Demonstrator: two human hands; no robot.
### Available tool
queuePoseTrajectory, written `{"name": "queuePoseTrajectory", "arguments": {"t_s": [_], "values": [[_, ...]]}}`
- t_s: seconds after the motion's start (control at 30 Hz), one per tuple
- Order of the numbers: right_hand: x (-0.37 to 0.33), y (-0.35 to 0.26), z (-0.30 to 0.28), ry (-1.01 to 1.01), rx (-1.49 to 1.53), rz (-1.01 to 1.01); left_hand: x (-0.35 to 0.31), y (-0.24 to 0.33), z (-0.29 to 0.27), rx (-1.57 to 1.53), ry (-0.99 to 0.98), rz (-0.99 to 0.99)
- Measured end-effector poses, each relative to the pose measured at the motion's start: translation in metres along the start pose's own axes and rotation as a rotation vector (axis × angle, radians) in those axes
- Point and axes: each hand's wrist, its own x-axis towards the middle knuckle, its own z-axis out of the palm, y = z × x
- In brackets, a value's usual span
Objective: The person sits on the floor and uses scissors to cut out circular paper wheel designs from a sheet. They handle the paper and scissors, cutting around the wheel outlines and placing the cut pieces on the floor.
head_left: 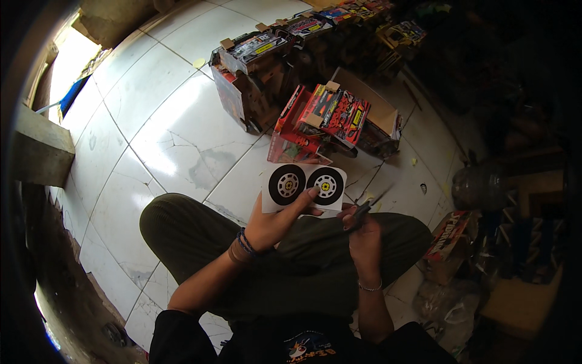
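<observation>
A white sheet point(287, 185) printed with two black-rimmed wheels is pinched in my left hand point(271, 225), its thumb lying over the right-hand wheel and the other fingers mostly hidden behind. To the right of the sheet, my right hand point(364, 241) has its fingers closed on dark-handled scissors point(362, 212), whose blades point up and away to the right. The blades look slightly blurred and stand apart from the printed wheels. Both hands are above my crossed legs point(200, 233).
Ahead stands a red cardboard toy truck point(339, 115); behind it runs a row of similar trucks point(251, 54). A red-and-yellow printed box point(447, 239) and a crumpled clear plastic bag point(448, 306) lie to the right. Small scraps dot the cracked white tiled floor point(182, 139).
</observation>
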Motion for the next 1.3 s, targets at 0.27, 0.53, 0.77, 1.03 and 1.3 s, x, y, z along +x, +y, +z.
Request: {"name": "queuePoseTrajectory", "arguments": {"t_s": [0.27,0.53,0.77,1.03,1.3], "values": [[-0.033,0.012,0.026,-0.408,-0.149,0.037,-0.001,-0.004,0.004,-0.107,0.020,0.154],[-0.021,0.004,0.037,-0.287,-0.135,0.004,-0.002,-0.016,0.003,0.125,0.050,0.303],[-0.019,0.002,0.037,-0.252,-0.137,-0.066,-0.006,-0.016,0.003,0.088,0.015,0.315],[-0.022,0.008,0.041,-0.177,-0.129,-0.071,-0.005,-0.015,0.007,0.037,0.005,0.317],[-0.023,0.007,0.040,-0.153,-0.054,-0.044,-0.008,-0.014,0.007,0.013,-0.037,0.268]]}}
